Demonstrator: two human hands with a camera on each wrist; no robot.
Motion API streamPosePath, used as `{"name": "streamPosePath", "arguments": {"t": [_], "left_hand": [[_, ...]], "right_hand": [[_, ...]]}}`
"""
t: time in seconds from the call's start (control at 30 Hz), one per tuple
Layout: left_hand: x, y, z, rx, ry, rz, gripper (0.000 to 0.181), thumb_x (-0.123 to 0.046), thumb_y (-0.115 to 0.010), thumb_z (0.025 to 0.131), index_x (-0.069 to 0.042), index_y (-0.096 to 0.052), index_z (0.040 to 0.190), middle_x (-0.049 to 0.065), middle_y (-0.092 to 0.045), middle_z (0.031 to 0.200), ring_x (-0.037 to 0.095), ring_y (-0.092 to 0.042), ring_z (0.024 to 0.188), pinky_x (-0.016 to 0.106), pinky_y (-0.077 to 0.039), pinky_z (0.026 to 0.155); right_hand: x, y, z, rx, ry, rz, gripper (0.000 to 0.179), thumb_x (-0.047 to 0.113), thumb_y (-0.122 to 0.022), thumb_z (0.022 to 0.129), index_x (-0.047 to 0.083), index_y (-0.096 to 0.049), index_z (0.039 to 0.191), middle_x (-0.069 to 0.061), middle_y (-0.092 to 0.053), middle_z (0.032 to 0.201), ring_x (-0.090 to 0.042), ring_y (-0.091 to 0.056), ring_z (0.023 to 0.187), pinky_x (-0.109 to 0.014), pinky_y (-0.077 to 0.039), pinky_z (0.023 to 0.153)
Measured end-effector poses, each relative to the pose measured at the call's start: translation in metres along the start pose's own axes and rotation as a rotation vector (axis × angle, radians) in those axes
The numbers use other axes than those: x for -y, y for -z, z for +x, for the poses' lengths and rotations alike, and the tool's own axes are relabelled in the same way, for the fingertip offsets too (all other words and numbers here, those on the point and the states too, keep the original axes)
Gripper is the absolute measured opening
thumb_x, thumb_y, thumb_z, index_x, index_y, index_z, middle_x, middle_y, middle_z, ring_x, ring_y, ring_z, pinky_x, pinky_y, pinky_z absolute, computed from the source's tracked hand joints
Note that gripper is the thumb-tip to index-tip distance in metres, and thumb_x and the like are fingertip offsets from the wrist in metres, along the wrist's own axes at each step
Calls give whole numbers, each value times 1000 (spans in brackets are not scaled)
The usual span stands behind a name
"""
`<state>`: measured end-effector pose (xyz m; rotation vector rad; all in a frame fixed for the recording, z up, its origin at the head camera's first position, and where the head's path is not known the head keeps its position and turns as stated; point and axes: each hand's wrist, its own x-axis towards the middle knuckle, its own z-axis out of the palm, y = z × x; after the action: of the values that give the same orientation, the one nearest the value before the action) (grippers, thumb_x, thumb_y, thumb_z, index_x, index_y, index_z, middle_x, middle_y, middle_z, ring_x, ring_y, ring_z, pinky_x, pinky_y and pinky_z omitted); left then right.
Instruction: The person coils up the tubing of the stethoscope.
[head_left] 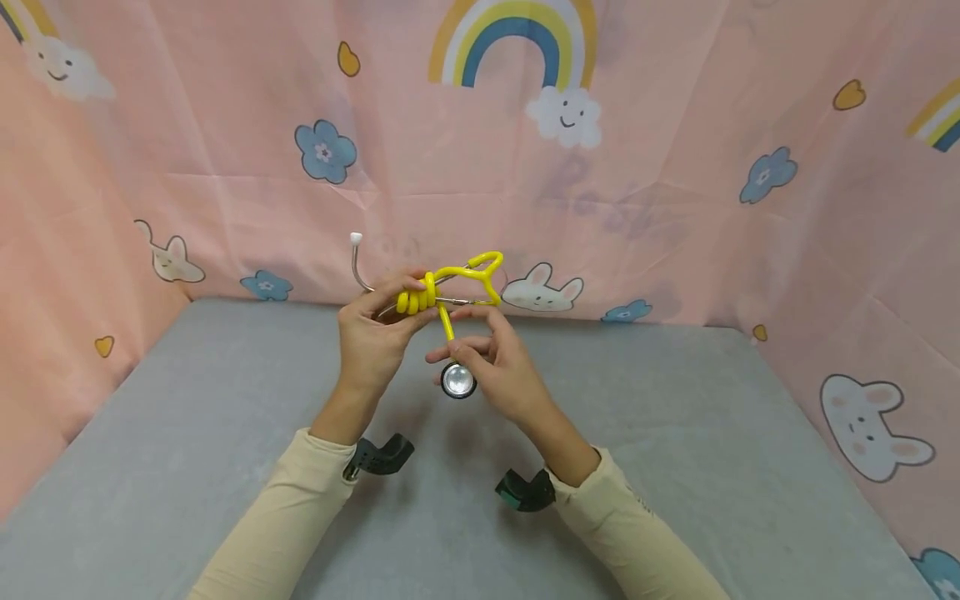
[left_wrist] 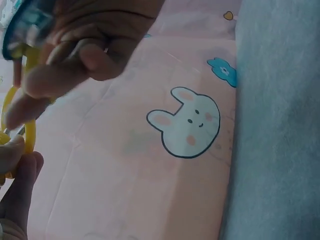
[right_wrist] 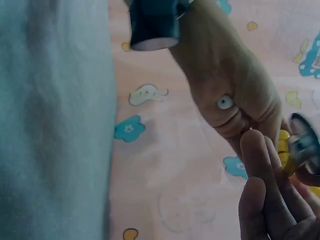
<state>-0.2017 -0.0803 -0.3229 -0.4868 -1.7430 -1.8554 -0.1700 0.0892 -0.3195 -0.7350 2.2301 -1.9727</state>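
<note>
A yellow stethoscope is held up above the table between both hands. Its tubing is wound in several turns, a coil [head_left: 416, 302], around the metal ear tubes. My left hand [head_left: 371, 337] grips this coil between thumb and fingers. A white ear tip [head_left: 356, 238] sticks up beyond that hand; another ear tip [right_wrist: 225, 102] shows against it in the right wrist view. My right hand [head_left: 498, 367] pinches the short free end of tubing just above the round chest piece [head_left: 458, 380], which hangs below the fingers. The yellow Y-shaped fork [head_left: 487, 268] points right.
A grey cloth-covered table [head_left: 675, 467] lies beneath the hands. Behind it and along both sides hangs a pink curtain [head_left: 660, 100] with rainbows, clouds and rabbits. A dark wrist mount sits at each sleeve cuff, one left [head_left: 384, 455] and one right [head_left: 527, 492].
</note>
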Motion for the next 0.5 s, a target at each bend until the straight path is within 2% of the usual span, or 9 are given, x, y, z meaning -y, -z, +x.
{"name": "streamPosePath", "arguments": {"t": [0.07, 0.17, 0.27, 0.33, 0.4, 0.5], "left_hand": [[2, 0, 0, 7, 3, 12, 26, 11, -80, 75, 6, -72, 99, 15, -70, 115, 12, -69, 104, 25, -58, 91], [4, 0, 0, 18, 4, 24, 26, 9, -80, 75, 5, -73, 100, 16, -70, 116, 12, -68, 105, 25, -57, 93], [3, -1, -1, 19, 2, 20, 26, 7, -80, 76, 5, -73, 100, 14, -70, 118, 13, -68, 106, 26, -57, 93], [2, -2, -2, 19, 3, 17, 26, 7, -80, 76, 4, -72, 101, 14, -69, 119, 13, -68, 106, 26, -57, 93], [1, -4, -3, 20, -1, 21, 26, 7, -80, 77, 5, -72, 102, 15, -69, 119, 14, -68, 106, 26, -57, 93], [-1, -8, -7, 31, -31, 42, 27, 8, -80, 76, 4, -73, 102, 16, -70, 118, 15, -68, 105, 26, -58, 92]], "right_hand": [[1, 2, 0, 8, 12, 59, 23, 12, -40, 106, 1, -47, 126, -28, -71, 108, -19, -75, 76, -33, -58, 86], [2, 8, 0, 24, 65, 79, 31, 12, -27, 104, 0, -52, 118, -27, -70, 110, -21, -74, 81, -43, -51, 99], [3, 13, -1, 28, 134, 54, 38, 5, -25, 96, 0, -51, 123, -26, -70, 115, -20, -73, 89, -37, -48, 91], [3, 15, -1, 20, 190, 58, 35, 4, -27, 100, -3, -49, 126, -29, -68, 117, -20, -72, 93, -31, -48, 85], [2, 16, 0, 6, 244, 64, 29, 9, -36, 106, -5, -48, 127, -33, -66, 116, -18, -73, 93, -26, -51, 83], [-3, 20, 2, -32, 317, 53, 34, 18, -57, 102, -8, -52, 123, -33, -69, 108, -18, -73, 87, -30, -58, 91]]}}
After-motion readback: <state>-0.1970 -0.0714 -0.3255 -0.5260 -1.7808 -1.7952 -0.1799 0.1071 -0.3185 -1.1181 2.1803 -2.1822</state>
